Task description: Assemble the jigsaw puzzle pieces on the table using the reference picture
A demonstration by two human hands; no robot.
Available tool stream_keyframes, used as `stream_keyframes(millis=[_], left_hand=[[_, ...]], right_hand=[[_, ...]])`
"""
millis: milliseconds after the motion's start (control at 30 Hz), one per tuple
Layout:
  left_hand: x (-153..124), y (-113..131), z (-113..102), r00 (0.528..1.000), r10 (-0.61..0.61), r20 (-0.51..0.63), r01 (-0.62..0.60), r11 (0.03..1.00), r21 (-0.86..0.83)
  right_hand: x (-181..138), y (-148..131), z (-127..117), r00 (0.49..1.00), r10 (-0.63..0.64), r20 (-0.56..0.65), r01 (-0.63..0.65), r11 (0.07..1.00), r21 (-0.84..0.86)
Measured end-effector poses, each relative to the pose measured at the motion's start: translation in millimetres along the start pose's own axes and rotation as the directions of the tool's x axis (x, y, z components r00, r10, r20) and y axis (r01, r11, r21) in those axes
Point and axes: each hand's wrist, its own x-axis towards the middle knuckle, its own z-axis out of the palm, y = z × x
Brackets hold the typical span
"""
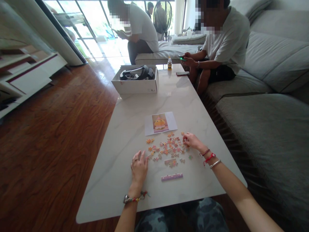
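Loose jigsaw puzzle pieces [165,149] in pink, orange and pale tones lie scattered on the white marbled table [116,135]. My left hand [139,167] rests palm down at the left edge of the pieces, fingers stretched out and holding nothing. On the right side of the spread, the fingers of my right hand [191,141] are bent together at a puzzle piece, which they mostly cover. Nearer to me lies a joined purple strip of puzzle pieces [172,177]. A short joined pale section [170,161] sits above it. Behind the pieces is a sheet with a printed picture [160,123] of a yellow figure.
An open white box [135,84] holding a black headset [137,73] stands farther back on the table. A small bottle [169,63] and a phone [182,73] lie beyond. Two people sit on the grey sofa [265,112], which runs along the right side.
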Motion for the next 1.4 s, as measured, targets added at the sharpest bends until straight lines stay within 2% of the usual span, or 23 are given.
stream_keyframes(millis=[300, 533, 633, 767, 1067, 1233, 1400], left_hand=[[0.5, -5.8, 3.0, 1.0, 0.024, -0.006, -0.024, 0.998, -0.05], [0.1, -8.3, 10.4, 0.996, 0.014, -0.093, -0.023, 0.995, -0.094], [0.0, -10.6, 16.0, 0.988, 0.027, -0.149, -0.044, 0.992, -0.115], [0.1, -12.4, 20.1, 0.982, 0.034, -0.187, -0.061, 0.989, -0.137], [1.4, -11.1, 20.0, 0.979, 0.037, -0.202, -0.066, 0.988, -0.137], [1.8, -9.4, 17.9, 0.981, 0.029, -0.191, -0.055, 0.99, -0.133], [2.2, -8.0, 17.0, 0.984, 0.017, -0.18, -0.04, 0.991, -0.124]], right_hand=[[10.4, 10.9, -9.4, 0.998, 0.066, 0.02, -0.068, 0.992, 0.11], [12.2, 10.6, -11.8, 0.987, 0.142, -0.082, -0.143, 0.99, -0.015], [1.1, 10.2, -11.3, 0.993, 0.09, -0.083, -0.09, 0.996, -0.001], [-15.4, 10.9, -7.8, 0.999, -0.041, 0.002, 0.041, 0.999, 0.021], [-18.7, 11.9, -9.2, 0.993, -0.114, -0.012, 0.114, 0.993, -0.014], [-12.1, 8.0, -13.1, 1.0, -0.016, -0.007, 0.016, 1.0, 0.002], [-2.7, -5.1, -1.0, 0.994, 0.107, -0.018, -0.107, 0.993, -0.043]])
